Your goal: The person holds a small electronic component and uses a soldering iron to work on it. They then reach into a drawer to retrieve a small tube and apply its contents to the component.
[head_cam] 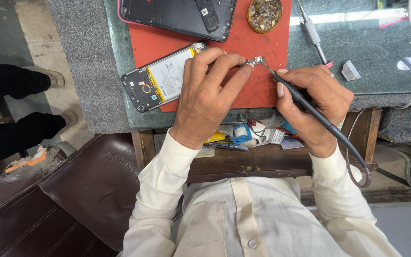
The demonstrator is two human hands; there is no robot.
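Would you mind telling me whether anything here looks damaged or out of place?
The brown seat at lower left is torn at its corner, with pale and orange padding showing. The opened phone lies askew on the red mat, overhanging its left edge.

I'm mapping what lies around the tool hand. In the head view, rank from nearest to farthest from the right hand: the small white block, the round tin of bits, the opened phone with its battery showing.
From the right hand:
1. Small white block, just beyond it to the right on the glass top.
2. Round tin of bits, farther up on the red mat.
3. Opened phone, across on the left, past the left hand.
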